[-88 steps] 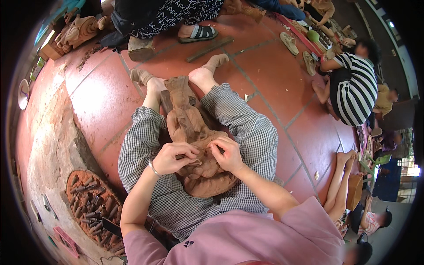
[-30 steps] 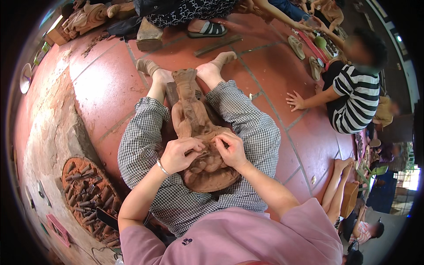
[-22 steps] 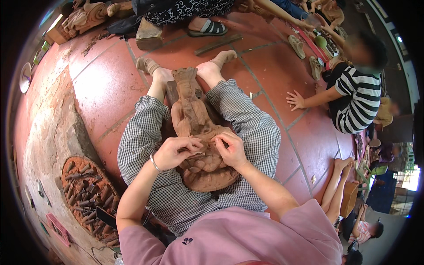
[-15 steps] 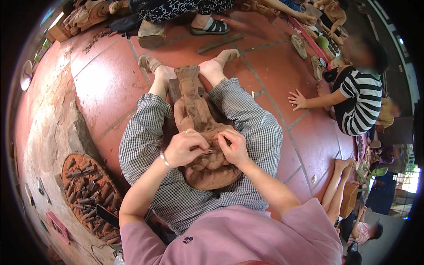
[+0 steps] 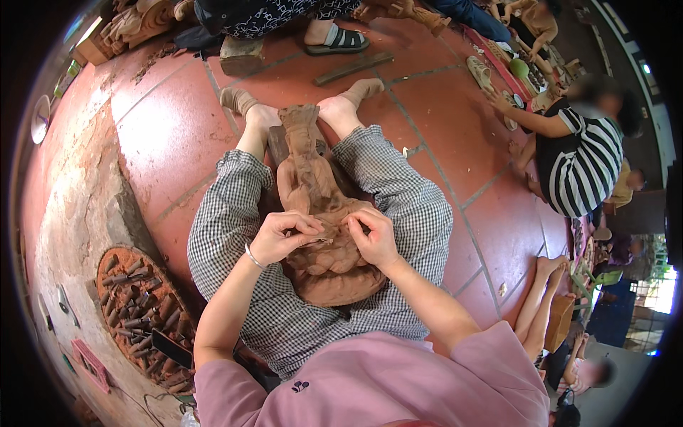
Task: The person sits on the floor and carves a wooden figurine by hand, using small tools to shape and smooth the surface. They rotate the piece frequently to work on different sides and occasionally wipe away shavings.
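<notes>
A carved reddish-brown wooden statue (image 5: 307,178) lies lengthwise between my legs, its rounded, wide end close to my lap. My left hand (image 5: 281,236) is over the carved folds, fingers closed in a pinch on a thin brown piece (image 5: 329,232), perhaps sandpaper; its kind is unclear. Just to the right, my right hand (image 5: 374,236) presses against the carving with thumb and fingers curled together. Whatever sits between those fingertips is hidden. Under the statue's far end, a dark wood block (image 5: 279,142) shows partly.
Many chisels lie in a round sawdust-filled hollow (image 5: 146,313) at left, beside a dark phone-like slab (image 5: 171,349) and a pink basket (image 5: 91,364). A wood stick (image 5: 353,69) lies beyond my feet. A person in a striped shirt (image 5: 580,167) crouches at right; another sits ahead.
My left hand has shifted slightly up and left, uncovering more of the thin brown piece. My right hand stays nearly in place. The striped-shirt person's hand has lifted off the floor toward the sandals.
</notes>
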Available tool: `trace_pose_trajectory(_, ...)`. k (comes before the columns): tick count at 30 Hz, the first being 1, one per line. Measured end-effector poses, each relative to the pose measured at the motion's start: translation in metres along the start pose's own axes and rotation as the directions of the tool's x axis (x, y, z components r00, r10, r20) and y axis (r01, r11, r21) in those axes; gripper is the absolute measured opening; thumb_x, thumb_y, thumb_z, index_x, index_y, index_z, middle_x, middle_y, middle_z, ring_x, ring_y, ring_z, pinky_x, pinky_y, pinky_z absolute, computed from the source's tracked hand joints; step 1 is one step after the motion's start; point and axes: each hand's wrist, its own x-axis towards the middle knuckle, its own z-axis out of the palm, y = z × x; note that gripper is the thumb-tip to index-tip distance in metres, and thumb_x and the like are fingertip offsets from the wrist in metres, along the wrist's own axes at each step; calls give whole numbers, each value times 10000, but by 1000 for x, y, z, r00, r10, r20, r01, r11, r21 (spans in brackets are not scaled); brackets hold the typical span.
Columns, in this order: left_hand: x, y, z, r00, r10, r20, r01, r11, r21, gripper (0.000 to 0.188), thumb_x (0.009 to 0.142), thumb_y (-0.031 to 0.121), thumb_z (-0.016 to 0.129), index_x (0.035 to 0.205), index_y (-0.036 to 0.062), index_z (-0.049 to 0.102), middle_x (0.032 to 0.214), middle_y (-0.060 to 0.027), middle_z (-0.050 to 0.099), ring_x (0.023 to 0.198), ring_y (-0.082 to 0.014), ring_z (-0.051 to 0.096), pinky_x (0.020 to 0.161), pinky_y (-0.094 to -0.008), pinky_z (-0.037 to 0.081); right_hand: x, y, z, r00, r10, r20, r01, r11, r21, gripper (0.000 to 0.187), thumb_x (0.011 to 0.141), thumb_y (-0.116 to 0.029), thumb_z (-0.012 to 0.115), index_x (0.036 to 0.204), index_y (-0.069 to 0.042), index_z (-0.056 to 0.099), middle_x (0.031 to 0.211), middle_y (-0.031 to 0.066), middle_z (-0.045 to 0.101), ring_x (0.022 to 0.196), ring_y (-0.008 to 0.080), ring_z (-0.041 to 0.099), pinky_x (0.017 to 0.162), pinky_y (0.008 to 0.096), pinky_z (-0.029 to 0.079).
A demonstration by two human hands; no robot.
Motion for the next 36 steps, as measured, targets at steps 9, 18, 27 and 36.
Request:
trace_pose_trajectory(9,0,-10,8,969,221,-106,-188,949,254,108,727,25,776,823,53,736,890,-42,727,912,-161,638,877,-304,441,0,0,1,1000,-23,-11,23,999,-25,53,828,-61,650,807,-14,664,771,102,661,699,270,630,626,335,490)
trace_pose_trajectory(18,-3,-18,-27,988,154,11,-153,972,180,106,687,26,784,784,60,757,922,-29,729,958,-177,591,910,-332,442,-2,-2,-1,1000,4,11,-4,1000,24,59,836,-59,639,819,-8,665,790,111,669,726,274,641,648,340,498)
trace_pose_trajectory(27,3,-34,-8,979,165,-120,-154,983,97,111,671,28,786,767,74,753,944,-38,737,895,-151,598,880,-328,446,2,0,-3,1000,10,4,-10,1000,-17,69,835,-69,638,810,-10,663,765,110,651,710,268,630,633,343,488)
trace_pose_trajectory(36,2,-26,-11,982,183,-50,-177,978,107,117,689,29,789,798,38,748,920,-66,735,956,-210,616,907,-363,473,-5,2,3,999,39,24,-40,998,45,73,848,-34,615,813,16,655,755,126,630,715,265,614,653,323,481)
